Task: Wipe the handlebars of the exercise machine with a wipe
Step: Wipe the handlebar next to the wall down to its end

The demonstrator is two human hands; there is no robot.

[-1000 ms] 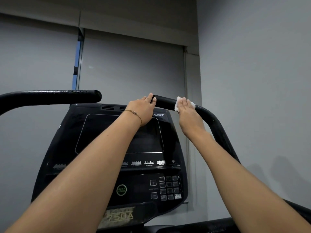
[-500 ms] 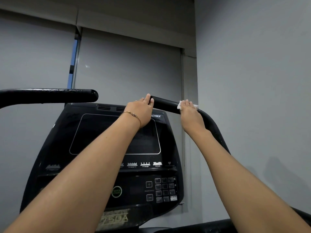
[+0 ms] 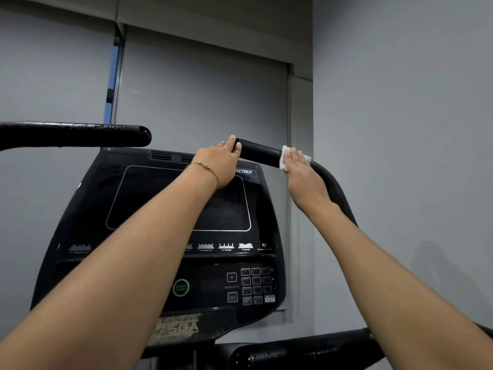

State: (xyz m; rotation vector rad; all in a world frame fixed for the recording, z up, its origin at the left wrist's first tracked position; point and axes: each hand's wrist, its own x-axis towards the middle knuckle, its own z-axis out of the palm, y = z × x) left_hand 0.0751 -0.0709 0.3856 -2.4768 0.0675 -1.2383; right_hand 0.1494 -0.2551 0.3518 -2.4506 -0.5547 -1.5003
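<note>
Above the top right corner of the console (image 3: 149, 198), the right handlebar (image 3: 258, 153) lies near-level, free end pointing left, gripped by the left hand (image 3: 221, 162). Farther right, the right hand (image 3: 301, 177) presses the wipe (image 3: 283, 155) flat onto it.

Pretty bare room tbh. The right side is a plain matte grey painted wall (image 3: 400, 116) that meets the back of the room at a corner. The back is covered by 2 flat grey roller blinds, a left blind (image 3: 53, 76) and a right blind (image 3: 202, 89), both pulled down. Between them there's a thin vertical gap with a bright blue strip (image 3: 111, 84) showing. A boxy grey header (image 3: 213, 14) runs along the top above them. Lighting is dim and even, with soft faint shadows (image 3: 440, 276) low on the grey wall.
</note>
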